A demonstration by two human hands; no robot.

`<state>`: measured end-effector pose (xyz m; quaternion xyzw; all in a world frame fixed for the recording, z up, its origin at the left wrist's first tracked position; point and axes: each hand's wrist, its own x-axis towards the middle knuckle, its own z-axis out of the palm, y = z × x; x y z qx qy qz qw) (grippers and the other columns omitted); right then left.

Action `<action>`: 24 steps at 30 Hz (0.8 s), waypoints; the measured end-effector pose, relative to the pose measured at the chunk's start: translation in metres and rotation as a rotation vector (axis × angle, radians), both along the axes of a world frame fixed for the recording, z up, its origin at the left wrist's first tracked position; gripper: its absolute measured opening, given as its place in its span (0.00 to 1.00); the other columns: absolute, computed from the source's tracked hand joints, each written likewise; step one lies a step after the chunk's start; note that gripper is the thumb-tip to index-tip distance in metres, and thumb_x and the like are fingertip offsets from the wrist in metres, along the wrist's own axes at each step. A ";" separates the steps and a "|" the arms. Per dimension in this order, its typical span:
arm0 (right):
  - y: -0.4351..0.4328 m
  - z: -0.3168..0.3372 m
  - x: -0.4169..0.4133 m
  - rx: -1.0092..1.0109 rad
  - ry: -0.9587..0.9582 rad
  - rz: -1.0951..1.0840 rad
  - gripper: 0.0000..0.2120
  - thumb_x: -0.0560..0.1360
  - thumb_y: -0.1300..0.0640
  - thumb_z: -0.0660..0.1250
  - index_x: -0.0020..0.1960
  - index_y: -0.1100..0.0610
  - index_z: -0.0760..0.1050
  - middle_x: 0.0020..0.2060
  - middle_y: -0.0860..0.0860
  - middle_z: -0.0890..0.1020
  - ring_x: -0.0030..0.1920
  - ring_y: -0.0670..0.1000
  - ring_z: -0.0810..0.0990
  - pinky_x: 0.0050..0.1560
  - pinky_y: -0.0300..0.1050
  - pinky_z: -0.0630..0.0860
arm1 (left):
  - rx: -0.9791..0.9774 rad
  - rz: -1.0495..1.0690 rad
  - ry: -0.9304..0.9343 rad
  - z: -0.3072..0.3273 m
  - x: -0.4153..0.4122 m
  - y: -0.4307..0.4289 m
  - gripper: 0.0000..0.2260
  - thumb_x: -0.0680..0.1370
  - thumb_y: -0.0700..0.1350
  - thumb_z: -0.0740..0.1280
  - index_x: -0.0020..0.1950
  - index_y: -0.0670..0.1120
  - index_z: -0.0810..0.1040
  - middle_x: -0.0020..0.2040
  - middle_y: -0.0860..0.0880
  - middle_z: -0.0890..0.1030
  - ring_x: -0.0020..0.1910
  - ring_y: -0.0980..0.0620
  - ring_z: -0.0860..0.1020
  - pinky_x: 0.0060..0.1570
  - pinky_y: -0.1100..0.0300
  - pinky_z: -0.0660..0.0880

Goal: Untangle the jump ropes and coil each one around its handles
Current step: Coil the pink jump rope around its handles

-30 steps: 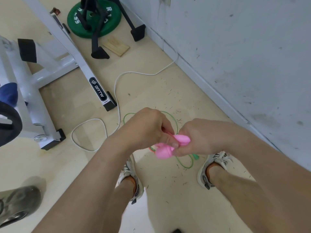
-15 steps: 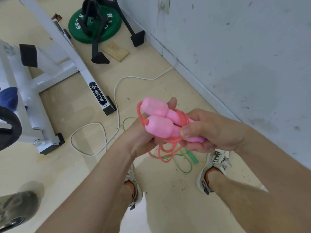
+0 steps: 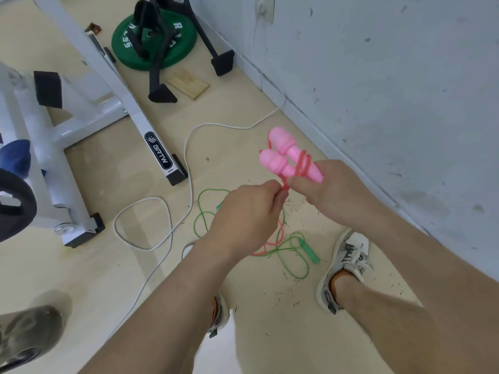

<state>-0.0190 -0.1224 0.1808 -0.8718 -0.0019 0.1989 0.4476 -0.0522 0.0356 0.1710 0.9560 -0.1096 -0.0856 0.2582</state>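
My right hand (image 3: 328,188) grips two pink jump-rope handles (image 3: 280,157) side by side, their thick ends pointing up and left. A few turns of pink rope (image 3: 303,164) wrap around them. My left hand (image 3: 249,214) pinches the pink rope just below the handles; the loose rest of it hangs behind that hand to the floor (image 3: 270,242). A green jump rope (image 3: 293,263) lies in loops on the floor between my shoes, with one green handle (image 3: 309,251) near my right shoe and another peeking out beside my left hand.
A white cable (image 3: 186,163) snakes over the floor from the wall. A white exercise-machine frame (image 3: 129,103) stands at left, a green weight plate (image 3: 154,40) with black stands behind it. The grey wall (image 3: 391,90) runs along the right. My shoes (image 3: 343,268) flank the green rope.
My left hand let go of the handles and dropped to pinch the rope below them. My right hand now holds the handles alone, raised further toward the wall.
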 end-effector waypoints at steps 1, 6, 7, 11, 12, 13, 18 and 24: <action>0.001 -0.001 0.000 -0.040 -0.007 0.017 0.21 0.74 0.44 0.66 0.26 0.49 0.69 0.22 0.44 0.70 0.25 0.44 0.68 0.31 0.43 0.64 | 0.092 -0.036 -0.009 0.002 0.001 0.002 0.14 0.82 0.51 0.54 0.49 0.45 0.74 0.38 0.47 0.79 0.40 0.42 0.76 0.41 0.49 0.72; -0.002 -0.003 0.000 -0.201 -0.006 0.128 0.16 0.74 0.45 0.65 0.31 0.50 0.69 0.28 0.47 0.73 0.32 0.48 0.74 0.33 0.44 0.66 | 0.290 -0.179 -0.122 0.015 0.001 0.013 0.11 0.82 0.51 0.56 0.53 0.50 0.77 0.42 0.52 0.73 0.45 0.47 0.76 0.38 0.56 0.67; -0.002 -0.005 0.001 -0.246 0.008 0.173 0.15 0.73 0.44 0.65 0.32 0.50 0.70 0.29 0.47 0.74 0.32 0.49 0.74 0.34 0.45 0.67 | 0.302 -0.214 -0.146 0.017 0.001 0.014 0.11 0.82 0.51 0.57 0.53 0.50 0.77 0.42 0.52 0.73 0.45 0.48 0.77 0.38 0.56 0.66; 0.002 -0.007 -0.005 -0.388 0.052 0.352 0.17 0.74 0.38 0.64 0.35 0.50 0.72 0.31 0.48 0.76 0.32 0.50 0.75 0.35 0.45 0.71 | 0.168 -0.303 -0.251 0.016 0.002 0.019 0.06 0.76 0.47 0.67 0.44 0.46 0.82 0.36 0.48 0.78 0.36 0.44 0.78 0.33 0.55 0.71; 0.003 -0.004 -0.007 -0.392 0.070 0.390 0.18 0.74 0.39 0.65 0.34 0.51 0.71 0.30 0.48 0.75 0.31 0.49 0.73 0.34 0.44 0.70 | 0.136 -0.301 -0.268 0.015 0.002 0.022 0.05 0.73 0.46 0.69 0.41 0.46 0.83 0.34 0.48 0.78 0.33 0.44 0.78 0.30 0.57 0.71; 0.004 -0.002 -0.008 -0.385 0.098 0.432 0.18 0.75 0.41 0.66 0.33 0.52 0.70 0.29 0.48 0.73 0.30 0.48 0.71 0.32 0.42 0.68 | 0.113 -0.295 -0.269 0.014 0.004 0.025 0.05 0.71 0.47 0.70 0.39 0.47 0.83 0.32 0.49 0.77 0.32 0.45 0.77 0.29 0.58 0.71; 0.001 0.012 -0.009 -0.360 0.205 0.614 0.20 0.75 0.44 0.67 0.35 0.57 0.67 0.28 0.50 0.67 0.29 0.48 0.64 0.32 0.42 0.62 | -0.035 -0.323 -0.197 0.015 0.004 0.028 0.14 0.71 0.53 0.63 0.41 0.46 0.85 0.39 0.49 0.82 0.36 0.46 0.79 0.34 0.58 0.76; -0.006 0.023 -0.011 -0.298 0.348 0.723 0.24 0.69 0.36 0.68 0.35 0.58 0.70 0.27 0.48 0.66 0.29 0.48 0.64 0.33 0.41 0.62 | -0.206 -0.167 0.181 0.020 0.006 0.027 0.09 0.67 0.53 0.76 0.45 0.52 0.86 0.39 0.55 0.84 0.40 0.56 0.80 0.43 0.55 0.75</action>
